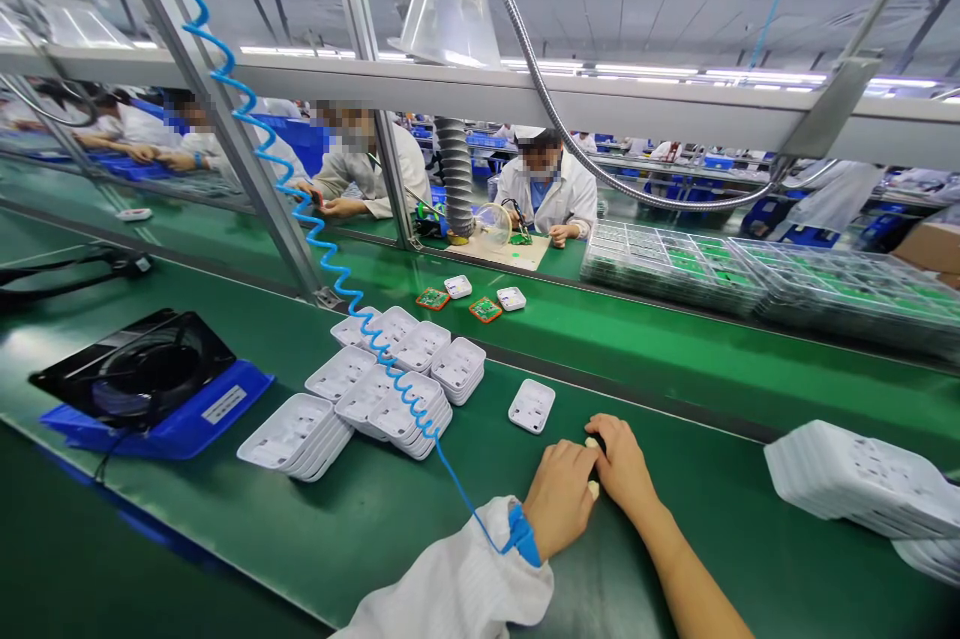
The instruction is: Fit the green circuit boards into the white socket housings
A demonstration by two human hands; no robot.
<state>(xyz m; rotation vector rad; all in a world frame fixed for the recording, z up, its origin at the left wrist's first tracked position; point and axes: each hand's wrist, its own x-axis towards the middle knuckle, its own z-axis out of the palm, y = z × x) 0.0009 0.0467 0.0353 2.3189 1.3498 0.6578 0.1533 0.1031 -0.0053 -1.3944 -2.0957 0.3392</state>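
My left hand, in a white sleeve with a blue wrist strap, is at the lower middle with its fingers curled. My right hand meets it from the right, fingers bent inward. Pale finger covers show between the hands. Something small and dark lies between the fingertips, mostly hidden, and I cannot make it out. Just beyond my left hand a single white plastic housing lies on the green bench. Stacks of similar white housings stand to the left.
A black fan on a blue tray is at the left. More stacked white housings stand at the right. Green boards lie on the belt. A coiled blue cord runs to my left wrist. Co-workers sit across.
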